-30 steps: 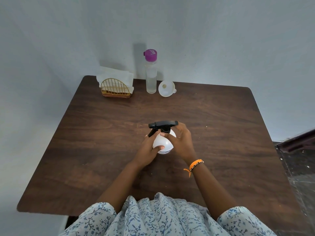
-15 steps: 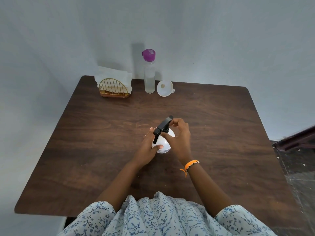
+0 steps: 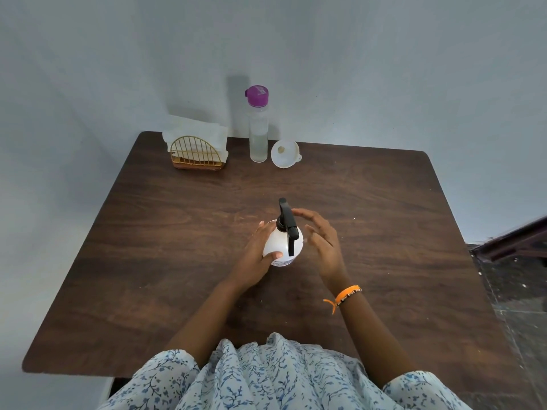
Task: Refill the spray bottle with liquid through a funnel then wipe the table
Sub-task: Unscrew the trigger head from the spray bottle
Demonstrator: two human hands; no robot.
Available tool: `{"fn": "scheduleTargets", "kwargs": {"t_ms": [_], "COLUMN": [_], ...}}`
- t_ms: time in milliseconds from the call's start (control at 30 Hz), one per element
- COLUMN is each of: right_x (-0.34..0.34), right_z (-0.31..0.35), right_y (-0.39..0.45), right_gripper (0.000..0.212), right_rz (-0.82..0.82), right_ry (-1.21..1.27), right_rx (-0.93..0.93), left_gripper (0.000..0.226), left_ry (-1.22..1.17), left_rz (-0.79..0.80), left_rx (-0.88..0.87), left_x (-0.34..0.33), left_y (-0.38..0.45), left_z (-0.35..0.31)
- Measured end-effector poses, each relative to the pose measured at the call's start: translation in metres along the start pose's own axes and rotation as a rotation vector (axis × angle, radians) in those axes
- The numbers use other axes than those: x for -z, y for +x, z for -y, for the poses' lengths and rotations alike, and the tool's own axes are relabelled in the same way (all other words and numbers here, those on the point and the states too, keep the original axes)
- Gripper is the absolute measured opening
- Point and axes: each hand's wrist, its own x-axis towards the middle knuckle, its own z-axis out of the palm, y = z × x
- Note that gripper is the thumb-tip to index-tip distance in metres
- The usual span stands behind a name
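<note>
A white round spray bottle (image 3: 278, 242) with a black trigger head (image 3: 286, 221) stands upright in the middle of the dark wooden table (image 3: 165, 261). My left hand (image 3: 256, 253) wraps around its left side and holds it. Just right of the trigger head, my right hand (image 3: 321, 241) hovers with fingers spread, off the head. A clear bottle (image 3: 258, 134) with a purple cap and clear liquid stands at the far edge. A white funnel (image 3: 285, 153) lies beside it on the right.
A gold wire holder with white napkins (image 3: 195, 149) sits at the far left corner against the wall. The table's right edge drops to a dark floor (image 3: 521, 306). My floral-sleeved arms cross the near edge.
The black trigger head has turned from pointing sideways to pointing away and toward me. My right hand has let go of it and opened; my left hand keeps its hold.
</note>
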Motion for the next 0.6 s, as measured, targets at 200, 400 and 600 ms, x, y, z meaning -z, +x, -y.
{"fn": "scheduleTargets", "kwargs": {"t_ms": [200, 400, 600], "right_x": [-0.023, -0.022, 0.006], "right_z": [0.001, 0.007, -0.001], "right_y": [-0.002, 0.006, 0.019], "right_gripper": [0.048, 0.049, 0.055], "right_rz": [-0.102, -0.166, 0.010], "right_ry": [-0.148, -0.162, -0.124], "right_rx": [0.010, 0.051, 0.042], "left_gripper": [0.062, 0.063, 0.063], "left_ry": [0.062, 0.081, 0.073], "left_rz": [-0.004, -0.003, -0.012], "left_rx": [0.014, 0.033, 0.015], "left_x": [-0.001, -0.001, -0.002], "left_y": [0.001, 0.001, 0.002], "left_z": [0.007, 0.007, 0.005]}}
